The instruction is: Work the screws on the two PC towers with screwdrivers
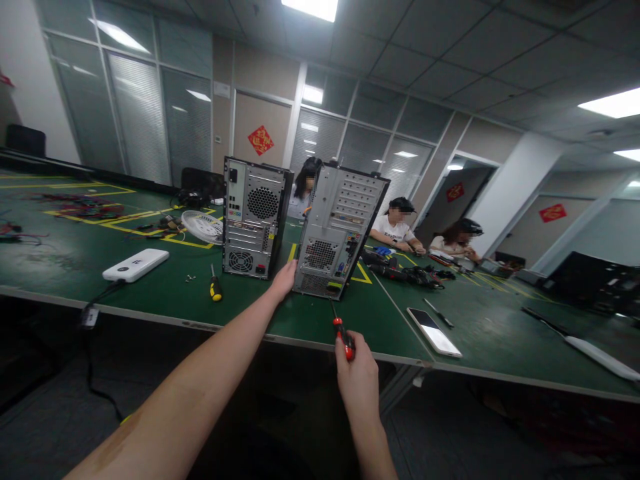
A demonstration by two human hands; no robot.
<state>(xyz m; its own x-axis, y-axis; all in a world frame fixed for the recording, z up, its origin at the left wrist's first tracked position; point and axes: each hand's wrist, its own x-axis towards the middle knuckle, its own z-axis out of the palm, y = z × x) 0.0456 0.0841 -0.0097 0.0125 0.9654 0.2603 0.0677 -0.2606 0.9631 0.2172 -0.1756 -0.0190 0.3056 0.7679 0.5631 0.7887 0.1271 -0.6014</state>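
A grey computer tower [340,227] stands upright mid-frame, rear panel showing, with a red-and-black screwdriver [344,337] just below, tip at its bottom edge.

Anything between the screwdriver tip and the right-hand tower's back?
Nothing visible. The screwdriver in the right hand points at the tower low on its rear; the left hand rests on its lower left corner, off that line.

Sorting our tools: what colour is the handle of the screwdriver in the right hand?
Red with black, on the screwdriver; the head view shows it best.
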